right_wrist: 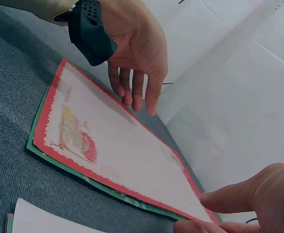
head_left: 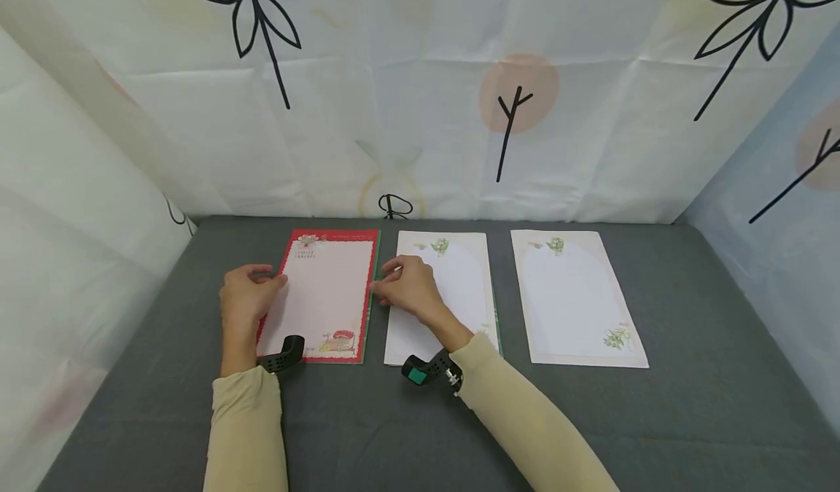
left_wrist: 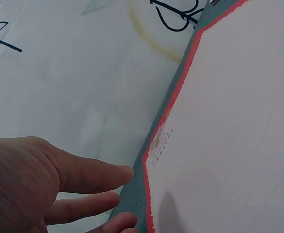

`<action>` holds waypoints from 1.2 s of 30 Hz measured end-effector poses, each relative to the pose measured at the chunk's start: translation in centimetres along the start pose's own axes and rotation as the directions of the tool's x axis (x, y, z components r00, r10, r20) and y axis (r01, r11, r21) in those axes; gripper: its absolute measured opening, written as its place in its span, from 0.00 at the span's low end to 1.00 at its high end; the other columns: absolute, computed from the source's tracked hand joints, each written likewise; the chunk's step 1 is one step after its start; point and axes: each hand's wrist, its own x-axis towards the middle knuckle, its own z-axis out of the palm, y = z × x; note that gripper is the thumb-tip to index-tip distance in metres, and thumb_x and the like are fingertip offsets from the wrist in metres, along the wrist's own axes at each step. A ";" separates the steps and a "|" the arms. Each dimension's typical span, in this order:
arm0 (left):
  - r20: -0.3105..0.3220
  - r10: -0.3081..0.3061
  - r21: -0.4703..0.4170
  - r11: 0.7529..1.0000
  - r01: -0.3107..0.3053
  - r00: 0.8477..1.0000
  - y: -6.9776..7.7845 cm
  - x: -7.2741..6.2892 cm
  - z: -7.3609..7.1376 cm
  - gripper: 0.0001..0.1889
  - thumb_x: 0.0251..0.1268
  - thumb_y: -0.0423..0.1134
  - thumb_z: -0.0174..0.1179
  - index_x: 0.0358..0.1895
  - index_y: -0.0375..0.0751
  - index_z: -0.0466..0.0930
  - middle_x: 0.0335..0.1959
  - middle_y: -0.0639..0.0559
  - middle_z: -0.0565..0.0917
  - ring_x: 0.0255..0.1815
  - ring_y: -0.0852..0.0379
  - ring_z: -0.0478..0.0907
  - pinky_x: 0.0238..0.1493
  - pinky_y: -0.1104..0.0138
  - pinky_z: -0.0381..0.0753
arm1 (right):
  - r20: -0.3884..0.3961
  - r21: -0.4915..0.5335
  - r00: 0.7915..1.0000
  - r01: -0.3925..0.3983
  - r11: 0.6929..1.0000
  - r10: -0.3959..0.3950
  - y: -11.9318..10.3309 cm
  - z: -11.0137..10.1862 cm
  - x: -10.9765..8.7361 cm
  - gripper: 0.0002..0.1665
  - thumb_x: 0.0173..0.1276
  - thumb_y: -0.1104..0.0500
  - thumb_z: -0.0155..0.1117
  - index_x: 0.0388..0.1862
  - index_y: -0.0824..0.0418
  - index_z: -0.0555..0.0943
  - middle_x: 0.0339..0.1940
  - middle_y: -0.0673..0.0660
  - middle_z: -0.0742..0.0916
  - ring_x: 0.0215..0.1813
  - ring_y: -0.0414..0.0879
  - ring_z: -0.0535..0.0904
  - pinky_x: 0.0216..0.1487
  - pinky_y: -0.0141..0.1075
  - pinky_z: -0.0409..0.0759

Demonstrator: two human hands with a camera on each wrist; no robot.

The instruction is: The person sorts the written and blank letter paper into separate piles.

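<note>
A red-bordered sheet of letter paper (head_left: 324, 295) with small printed drawings lies on the grey cloth, at the left of three paper piles. Under it a green edge (right_wrist: 59, 164) peeks out in the right wrist view. My left hand (head_left: 246, 299) is beside its left edge, fingers extended and apart in the left wrist view (left_wrist: 35, 187). At the opposite edge is my right hand (head_left: 413, 284), its thumb and fingers spread around the border near a corner in the right wrist view. Beneath that hand lies a white sheet with green plant prints (head_left: 453, 259), partly covered.
Another white sheet with green plant prints (head_left: 577, 295) lies farther right. Grey cloth (head_left: 367, 434) covers the table. White printed curtains (head_left: 420, 127) stand behind and at both sides. Each wrist wears a black camera mount (head_left: 284, 355).
</note>
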 end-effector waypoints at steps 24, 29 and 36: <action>0.310 0.306 -0.258 0.938 -0.231 0.900 5.4 -2.8 6.5 0.22 0.68 0.38 0.65 0.61 0.31 0.80 0.47 0.36 0.84 0.45 0.43 0.82 0.38 0.66 0.78 | -0.249 -0.266 0.964 0.022 0.964 -0.090 3.7 -11.3 -4.8 0.24 0.64 0.60 0.74 0.57 0.69 0.82 0.39 0.62 0.89 0.41 0.55 0.86 0.33 0.39 0.81; 0.348 0.322 -0.246 0.938 -0.246 0.880 6.0 -3.6 8.1 0.22 0.68 0.37 0.66 0.61 0.30 0.80 0.46 0.36 0.83 0.46 0.43 0.82 0.40 0.63 0.79 | -0.275 -0.321 0.960 -0.029 0.947 -0.063 4.6 -13.1 -5.8 0.24 0.66 0.58 0.72 0.58 0.69 0.82 0.41 0.63 0.88 0.43 0.57 0.84 0.37 0.44 0.81; 0.388 0.294 -0.179 0.954 -0.241 0.874 6.6 -4.4 9.3 0.21 0.66 0.38 0.69 0.58 0.30 0.81 0.42 0.41 0.84 0.41 0.48 0.81 0.40 0.63 0.81 | -0.256 -0.343 0.967 -0.096 0.934 0.005 5.3 -14.0 -6.5 0.26 0.68 0.56 0.71 0.58 0.72 0.81 0.44 0.65 0.87 0.44 0.58 0.85 0.38 0.45 0.82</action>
